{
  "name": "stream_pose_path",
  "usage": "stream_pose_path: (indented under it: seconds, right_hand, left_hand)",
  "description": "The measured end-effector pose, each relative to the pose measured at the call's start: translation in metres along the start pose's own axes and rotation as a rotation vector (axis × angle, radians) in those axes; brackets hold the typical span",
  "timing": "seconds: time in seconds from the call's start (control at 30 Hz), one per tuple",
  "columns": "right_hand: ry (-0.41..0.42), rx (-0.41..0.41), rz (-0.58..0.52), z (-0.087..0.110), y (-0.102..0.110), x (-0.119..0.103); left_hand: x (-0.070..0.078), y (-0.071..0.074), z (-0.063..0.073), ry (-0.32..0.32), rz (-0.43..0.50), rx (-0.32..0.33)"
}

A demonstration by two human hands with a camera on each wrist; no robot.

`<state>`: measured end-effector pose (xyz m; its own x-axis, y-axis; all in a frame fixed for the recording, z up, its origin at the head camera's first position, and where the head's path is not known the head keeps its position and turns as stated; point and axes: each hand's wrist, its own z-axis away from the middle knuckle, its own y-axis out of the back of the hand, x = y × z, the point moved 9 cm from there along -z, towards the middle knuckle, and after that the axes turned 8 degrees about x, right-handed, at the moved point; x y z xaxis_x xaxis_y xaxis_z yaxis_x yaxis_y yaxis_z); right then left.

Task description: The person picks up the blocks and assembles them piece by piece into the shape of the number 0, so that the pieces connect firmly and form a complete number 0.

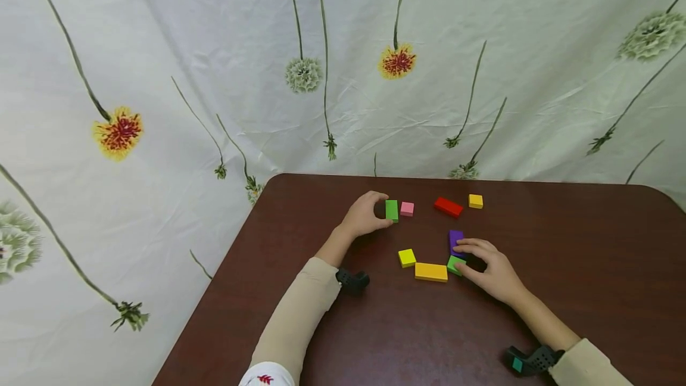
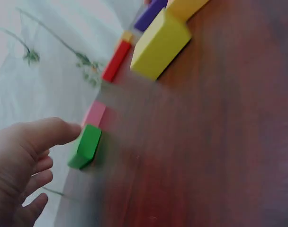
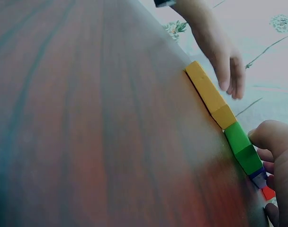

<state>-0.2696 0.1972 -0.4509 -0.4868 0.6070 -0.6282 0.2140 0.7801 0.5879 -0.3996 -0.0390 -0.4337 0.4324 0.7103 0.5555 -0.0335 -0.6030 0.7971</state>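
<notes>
In the head view my left hand (image 1: 367, 214) is curved around a green block (image 1: 392, 211), thumb toward its near end and fingers toward its far end. The left wrist view puts the thumb tip close against that green block (image 2: 90, 142), the other fingers apart from it. A pink block (image 1: 407, 209) sits beside it. Farther right, my right hand (image 1: 495, 273) reaches over a second green block (image 1: 454, 264) and a purple block (image 1: 455, 241). Its thumb lies at the green one, its fingers over the purple one, partly covering both. An orange block (image 1: 431, 272) adjoins the green.
A yellow cube (image 1: 407, 258) lies at the orange block's left end. Toward the back are a red block (image 1: 448, 207) and another yellow block (image 1: 475, 201). The brown table (image 1: 579, 279) ends at a flower-patterned cloth (image 1: 364, 106) behind.
</notes>
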Motion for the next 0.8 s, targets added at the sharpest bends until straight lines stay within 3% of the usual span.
stream_pose_path:
  seconds: [0.2,0.43,0.6,0.8]
  right_hand:
    - [0.002,0.003,-0.01,0.0,-0.001,0.001]
    - [0.005,0.002,-0.008,-0.001,-0.001,0.0]
    - [0.01,0.007,-0.017,-0.002,-0.001,0.0]
    - [0.006,0.008,-0.007,-0.001,0.0,0.001]
  left_hand:
    - [-0.013,-0.014,-0.013,0.057,0.033,-0.098]
    - [-0.015,-0.019,-0.018,0.048,0.04,-0.095]
    - [-0.011,-0.015,-0.014,0.028,0.051,-0.077]
    - [0.007,-0.009,0.0,-0.03,0.066,-0.088]
